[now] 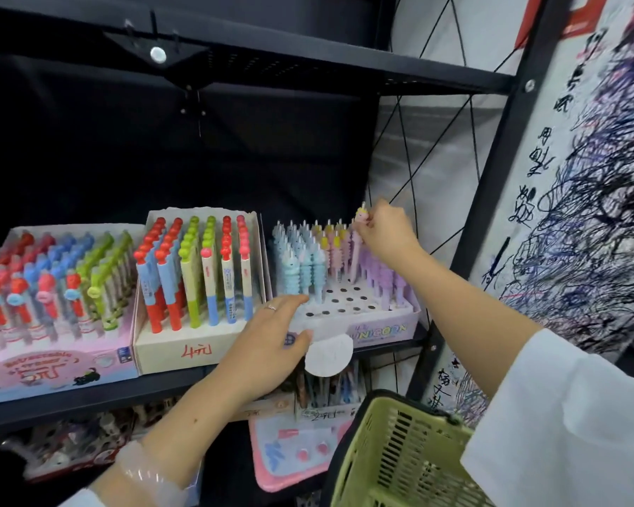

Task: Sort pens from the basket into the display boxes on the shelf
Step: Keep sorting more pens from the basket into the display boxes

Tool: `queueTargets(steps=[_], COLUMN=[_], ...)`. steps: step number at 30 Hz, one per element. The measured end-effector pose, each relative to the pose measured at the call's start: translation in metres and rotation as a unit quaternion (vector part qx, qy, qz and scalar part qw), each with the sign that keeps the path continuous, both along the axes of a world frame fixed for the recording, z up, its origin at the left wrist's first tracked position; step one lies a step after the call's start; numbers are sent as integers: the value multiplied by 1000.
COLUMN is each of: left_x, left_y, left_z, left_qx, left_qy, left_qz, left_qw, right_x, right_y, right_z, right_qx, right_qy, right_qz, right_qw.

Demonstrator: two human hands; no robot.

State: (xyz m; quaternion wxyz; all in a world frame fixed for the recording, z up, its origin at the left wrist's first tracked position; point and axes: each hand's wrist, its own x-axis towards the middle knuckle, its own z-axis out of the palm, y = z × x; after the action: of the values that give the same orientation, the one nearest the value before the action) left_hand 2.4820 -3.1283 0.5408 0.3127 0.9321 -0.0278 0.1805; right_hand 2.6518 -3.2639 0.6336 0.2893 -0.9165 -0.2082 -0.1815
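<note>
Pen display on a black metal shelf, seen from the head camera. Three display boxes stand side by side on the shelf: a pink box at left with red, blue and green pens, a cream box in the middle marked with a red handwritten price, and a unicorn box at right with rows of round holes, several of them unfilled at the front. Blue pens fill its left rows and purple pens its right rows, crowding the open holes on both sides. The right hand pinches the top of a pink pen between its fingertips; the pen stands nearly upright over the back middle of the unicorn box, long axis vertical, unicorn cap up and tip down among its neighbours. The left hand grips the front left corner of the unicorn box, thumb on the front face. A round white sticker hangs from that face. A green basket sits at lower right, below the shelf edge. Scribbled test paper covers the wall at right.
</note>
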Motion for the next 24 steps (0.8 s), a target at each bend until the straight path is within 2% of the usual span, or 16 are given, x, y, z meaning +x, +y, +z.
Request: queueTargets(steps=[10, 18, 24], left_x=[-1, -2, -3], left_y=[2, 4, 6], left_z=[-5, -8, -6], left_qx=[8, 4, -17], left_qy=[-22, -20, -44], left_qz=[2, -2, -2], left_qw=[1000, 1000, 999], right_x=[13, 13, 13], right_y=[0, 7, 8], right_z=[-4, -10, -16], right_qx=[-9, -132, -195], right_qy=[-12, -59, -140], right_qz=[15, 9, -17], right_qw=[1000, 990, 971])
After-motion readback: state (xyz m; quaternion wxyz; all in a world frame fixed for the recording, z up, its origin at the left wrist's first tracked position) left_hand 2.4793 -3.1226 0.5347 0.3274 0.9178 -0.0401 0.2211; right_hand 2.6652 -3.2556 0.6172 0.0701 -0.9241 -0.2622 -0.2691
